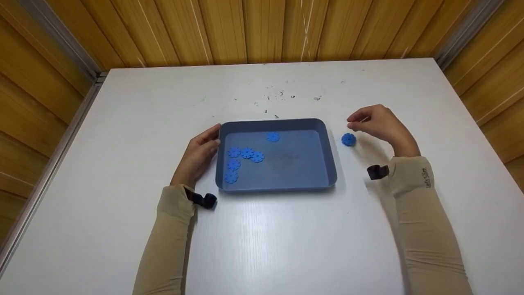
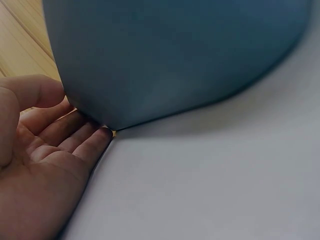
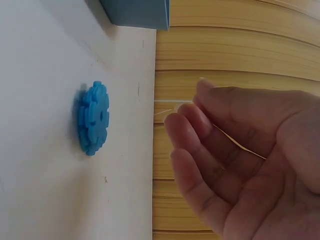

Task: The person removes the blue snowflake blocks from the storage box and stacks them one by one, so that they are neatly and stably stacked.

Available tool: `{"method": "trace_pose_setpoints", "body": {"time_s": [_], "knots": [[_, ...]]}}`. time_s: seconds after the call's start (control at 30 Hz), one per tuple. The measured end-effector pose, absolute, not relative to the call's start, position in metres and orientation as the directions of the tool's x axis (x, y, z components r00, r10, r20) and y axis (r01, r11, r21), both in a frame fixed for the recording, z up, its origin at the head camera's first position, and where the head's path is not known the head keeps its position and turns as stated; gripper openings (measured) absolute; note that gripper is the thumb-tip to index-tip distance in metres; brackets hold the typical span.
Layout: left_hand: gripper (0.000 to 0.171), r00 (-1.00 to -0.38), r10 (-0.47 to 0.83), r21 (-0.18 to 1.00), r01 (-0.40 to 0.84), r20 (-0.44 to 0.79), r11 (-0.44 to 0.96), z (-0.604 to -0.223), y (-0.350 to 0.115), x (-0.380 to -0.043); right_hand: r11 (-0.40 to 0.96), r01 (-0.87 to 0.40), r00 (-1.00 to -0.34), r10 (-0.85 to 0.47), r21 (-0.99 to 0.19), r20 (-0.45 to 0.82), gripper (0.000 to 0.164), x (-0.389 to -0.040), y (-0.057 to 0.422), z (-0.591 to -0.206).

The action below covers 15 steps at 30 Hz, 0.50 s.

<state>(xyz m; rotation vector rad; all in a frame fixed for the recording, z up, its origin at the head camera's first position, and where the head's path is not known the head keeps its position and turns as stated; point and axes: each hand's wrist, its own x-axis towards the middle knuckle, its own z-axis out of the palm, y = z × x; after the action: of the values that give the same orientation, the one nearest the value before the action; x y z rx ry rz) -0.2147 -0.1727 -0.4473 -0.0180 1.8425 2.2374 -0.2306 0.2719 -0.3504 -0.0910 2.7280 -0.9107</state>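
Observation:
A shallow blue-grey tray (image 1: 294, 178) lies on the white table with several blue notched, flower-shaped plastic discs (image 1: 247, 153) in it, most along its left side. My left hand (image 1: 197, 153) touches the outside of the tray's left wall near the far corner; in the left wrist view the thumb and fingertips meet the wall (image 2: 150, 75). Right of the tray, a small stack of blue notched discs (image 3: 95, 119) lies on the table. Just beyond and above it hovers my right hand (image 1: 380, 123), its fingers loosely bent with nothing between them.
The white table (image 1: 262, 241) extends around the tray, with dark scuff marks (image 1: 292, 97) behind it. Yellow wood-plank walls (image 1: 262, 32) stand at the back and both sides. A black wrist camera (image 1: 376, 172) sits on the right sleeve, another (image 1: 208, 200) on the left.

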Motion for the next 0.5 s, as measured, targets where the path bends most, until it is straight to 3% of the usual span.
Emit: {"method": "trace_pose_setpoints", "body": {"time_s": [0.5], "knots": [[0.056, -0.971, 0.185, 0.958, -0.192, -0.153, -0.213, -0.447, -0.172, -0.215, 0.793, -0.087, -0.952, -0.245, -0.604, -0.185, 0.033, -0.238, 0.228, -0.330]]}}
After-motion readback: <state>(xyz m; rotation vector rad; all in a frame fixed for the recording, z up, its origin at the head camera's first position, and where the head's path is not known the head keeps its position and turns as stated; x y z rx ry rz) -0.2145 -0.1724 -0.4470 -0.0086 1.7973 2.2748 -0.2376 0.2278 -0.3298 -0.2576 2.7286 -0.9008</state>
